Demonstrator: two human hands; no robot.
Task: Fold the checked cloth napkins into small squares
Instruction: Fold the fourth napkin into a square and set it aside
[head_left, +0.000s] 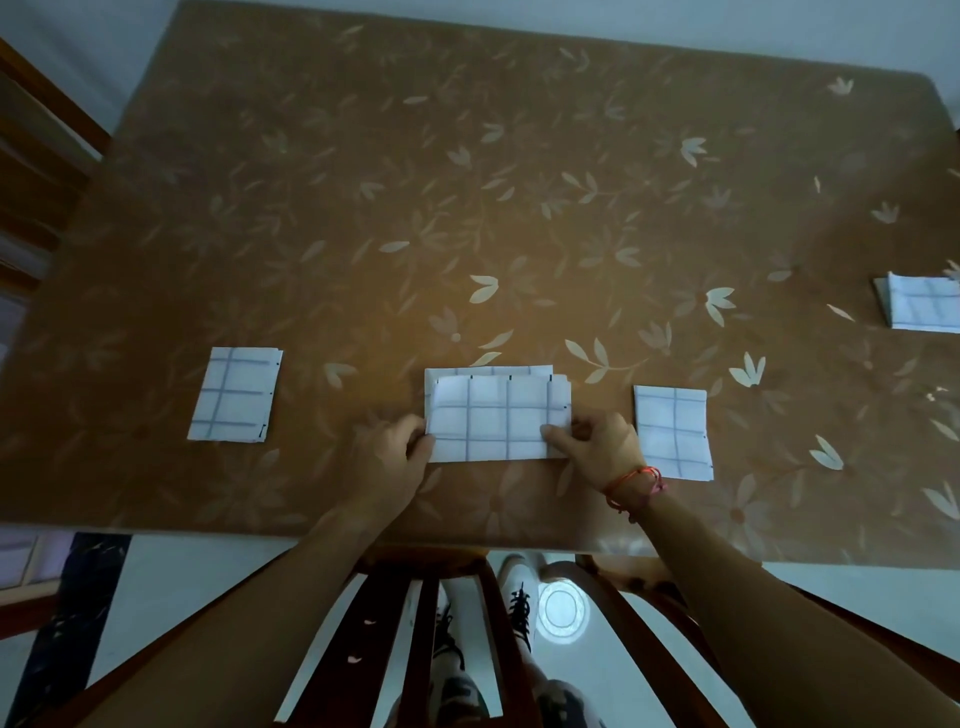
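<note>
Checked napkins (497, 418) on floral-patterned table (467, 182)

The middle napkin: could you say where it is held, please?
The left hand pinches the middle napkin at its near left corner, the right hand its near right corner.

A white, grey-checked centre napkin (497, 418) lies flat, folded into a wide strip with uneven top layers. A folded left napkin (235, 395) and right napkin (673, 432) flank it, apart; a fourth napkin (919, 302) lies far right.
</note>
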